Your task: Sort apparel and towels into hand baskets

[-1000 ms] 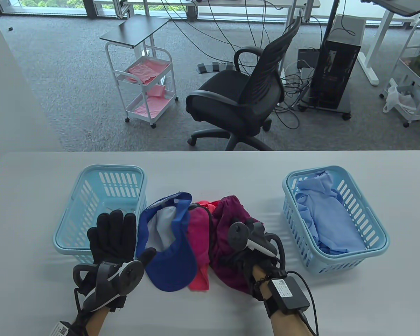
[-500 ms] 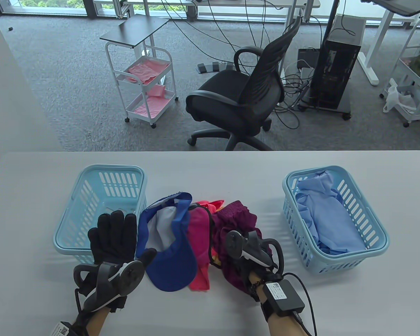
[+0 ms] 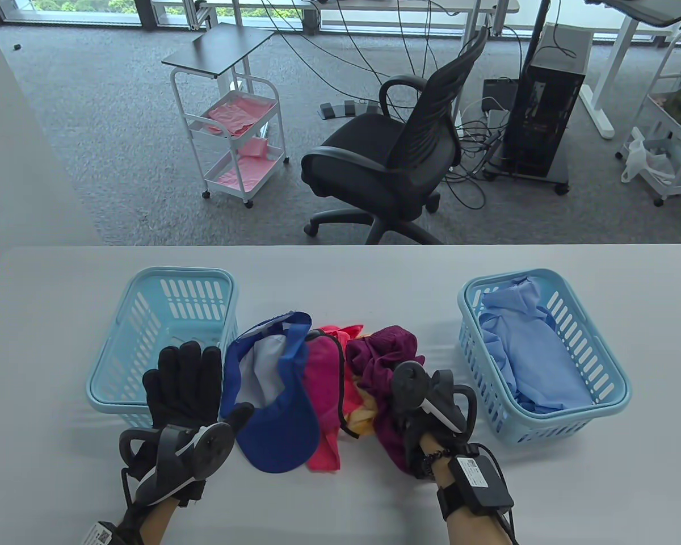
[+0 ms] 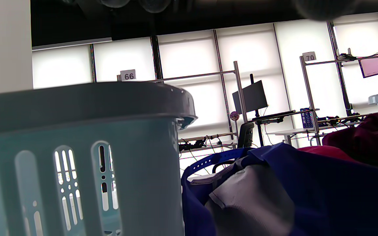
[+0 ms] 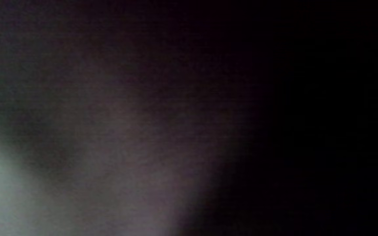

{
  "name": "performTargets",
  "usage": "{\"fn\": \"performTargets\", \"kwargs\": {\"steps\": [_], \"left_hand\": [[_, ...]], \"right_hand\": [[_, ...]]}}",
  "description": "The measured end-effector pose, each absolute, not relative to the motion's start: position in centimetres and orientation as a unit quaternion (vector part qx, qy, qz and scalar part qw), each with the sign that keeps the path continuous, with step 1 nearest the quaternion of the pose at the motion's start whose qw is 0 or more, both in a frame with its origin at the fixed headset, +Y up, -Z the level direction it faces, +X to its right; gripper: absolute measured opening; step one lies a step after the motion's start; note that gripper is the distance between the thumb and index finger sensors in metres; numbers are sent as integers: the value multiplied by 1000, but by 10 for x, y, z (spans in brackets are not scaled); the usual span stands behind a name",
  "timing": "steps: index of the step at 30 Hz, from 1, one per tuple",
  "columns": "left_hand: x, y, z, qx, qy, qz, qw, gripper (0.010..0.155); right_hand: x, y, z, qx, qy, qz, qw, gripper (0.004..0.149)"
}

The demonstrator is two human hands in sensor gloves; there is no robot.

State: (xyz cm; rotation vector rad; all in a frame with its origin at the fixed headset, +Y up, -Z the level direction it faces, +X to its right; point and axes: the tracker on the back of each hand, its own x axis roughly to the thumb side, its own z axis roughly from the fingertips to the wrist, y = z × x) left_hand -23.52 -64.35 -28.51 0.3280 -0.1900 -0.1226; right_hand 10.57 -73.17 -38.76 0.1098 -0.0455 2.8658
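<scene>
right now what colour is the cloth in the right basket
Light blue, seen best in the table view.

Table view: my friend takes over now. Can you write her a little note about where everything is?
Left hand: flat and open beside the blue cap, holding nothing.
Right hand: grips the maroon cloth bunched at the pile's right.
Done: blue cloth lies in the right basket.
Left: cap, pink cloth, maroon cloth and an orange piece sit between the baskets. Left basket looks empty.
</scene>
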Motion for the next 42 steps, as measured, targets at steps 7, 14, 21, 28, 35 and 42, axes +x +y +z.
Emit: {"fn": "performTargets", "kwargs": {"steps": [7, 14, 21, 28, 35, 42], "left_hand": [[-236, -644, -285, 164, -94, -61, 980, 97], [-236, -643, -285, 170, -94, -59, 979, 97], [-237, -642, -284, 177, -96, -58, 978, 97], [-238, -642, -284, 181, -94, -56, 977, 97], [-238, -641, -283, 182, -94, -55, 977, 97], [-239, -642, -283, 184, -95, -54, 977, 97]], "right_hand": [[107, -703, -376, 25, -76, 987, 141, 60], [107, -669, -365, 15, -137, 982, 132, 59], [102, -634, -356, 19, -162, 979, 121, 58], [100, -587, -349, 19, -195, 974, 115, 57], [110, -541, -344, 11, -229, 969, 90, 58], [135, -512, -341, -16, -253, 964, 78, 58]]}}
